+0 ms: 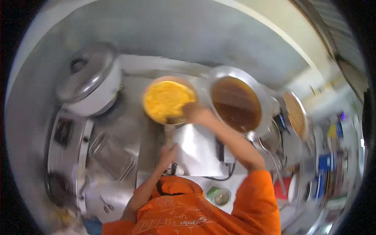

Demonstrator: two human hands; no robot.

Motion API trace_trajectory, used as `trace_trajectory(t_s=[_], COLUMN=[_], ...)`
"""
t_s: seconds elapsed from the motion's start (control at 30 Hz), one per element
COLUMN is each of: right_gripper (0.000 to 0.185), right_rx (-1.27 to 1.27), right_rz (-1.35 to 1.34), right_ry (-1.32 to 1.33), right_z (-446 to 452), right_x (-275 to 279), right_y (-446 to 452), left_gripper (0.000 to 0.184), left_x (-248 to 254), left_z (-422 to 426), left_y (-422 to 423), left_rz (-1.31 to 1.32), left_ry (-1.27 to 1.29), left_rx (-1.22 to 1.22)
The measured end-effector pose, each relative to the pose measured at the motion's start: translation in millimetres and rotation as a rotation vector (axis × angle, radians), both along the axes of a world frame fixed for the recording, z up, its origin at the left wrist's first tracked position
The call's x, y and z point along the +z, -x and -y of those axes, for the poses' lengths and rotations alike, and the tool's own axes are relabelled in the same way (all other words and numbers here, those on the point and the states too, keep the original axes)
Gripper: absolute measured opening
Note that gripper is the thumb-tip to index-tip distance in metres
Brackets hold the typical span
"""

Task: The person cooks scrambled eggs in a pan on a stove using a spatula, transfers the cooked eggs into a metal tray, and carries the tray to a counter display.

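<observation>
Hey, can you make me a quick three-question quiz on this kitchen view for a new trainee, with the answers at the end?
1. Multiple choice: what does the left hand grip?
a) the scissors
b) the handle of the round pan
c) the metal tray

2. True or false: the large pot on the left has its lid on.

3. Fill in the blank: the wide metal vessel to the right of the round pan holds a ____ liquid.

Key:
1. b
2. True
3. brown
</observation>
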State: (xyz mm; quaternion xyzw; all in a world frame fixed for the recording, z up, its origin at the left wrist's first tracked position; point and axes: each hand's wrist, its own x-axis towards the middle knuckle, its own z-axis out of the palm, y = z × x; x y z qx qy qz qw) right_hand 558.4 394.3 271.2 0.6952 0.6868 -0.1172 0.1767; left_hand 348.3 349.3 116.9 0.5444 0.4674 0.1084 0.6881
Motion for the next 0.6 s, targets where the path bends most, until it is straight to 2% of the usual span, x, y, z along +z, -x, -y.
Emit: trace_trajectory(t_s=[0.07, 0.1, 0.17, 0.27, 0.37, 0.4, 0.47, 0.5, 0.53, 0.57, 0.6], right_gripper=[0.021, 0.02, 0.029, 0.027, 0.045, 0.057, 0.057, 0.033, 0.025, 0.02, 0.018], right_rx=[0.03, -0.109, -0.045, -0.273, -0.309, -0.226, -0.07, 0.148, 0.175, 0.05, -0.112], right_rz=[-0.034, -0.04, 0.015, -0.06, -0.02, 0.084, 0.183, 0.33, 0.3, 0.147, 0.004], right_ry=[-0.146, -0.024, 0.063, -0.214, -0.217, -0.285, -0.43, -0.67, -0.626, -0.404, -0.194], right_z=[-6.2, -6.6, -9.8, -38.8, -33.2, -34.5, -26.9, -24.6, -27.2, -35.3, -47.3], right_x=[-59.7, -16.4, 1.7, -69.6, -60.1, -85.9, -87.4, -99.7, -95.6, -72.2, -42.0], right_y=[29.8, 55.1, 64.1, 45.3, 36.9, 26.1, 3.0, -23.0, -46.9, -60.0, -64.8], left_gripper=[0.043, 0.043, 0.041, 0.036, 0.034, 0.034, 0.037, 0.04, 0.045, 0.05, 0.053], left_x=[-27.0, -32.2, -12.1, 8.3, 3.3, -2.2, -7.7, -11.0, -11.4, -15.9, -36.9], left_z=[0.0, 3.1, 9.5, 9.8, 5.8, 6.2, 8.0, 7.1, 7.8, 7.3, 4.5], left_y=[3.0, -1.8, -6.0, -5.2, -1.8, -0.4, -0.2, 1.1, 0.7, -0.3, 0.9], left_rz=[0.02, 0.008, 0.014, 0.023, 0.062, 0.075, 0.011, -0.026, -0.03, -0.025, -0.042], left_ry=[-0.033, -0.06, -0.05, -0.028, -0.023, -0.025, -0.11, -0.15, -0.116, -0.083, -0.225], left_rx=[-0.035, -0.009, 0.002, 0.028, 0.023, 0.017, -0.02, -0.019, 0.023, 0.074, 0.046])
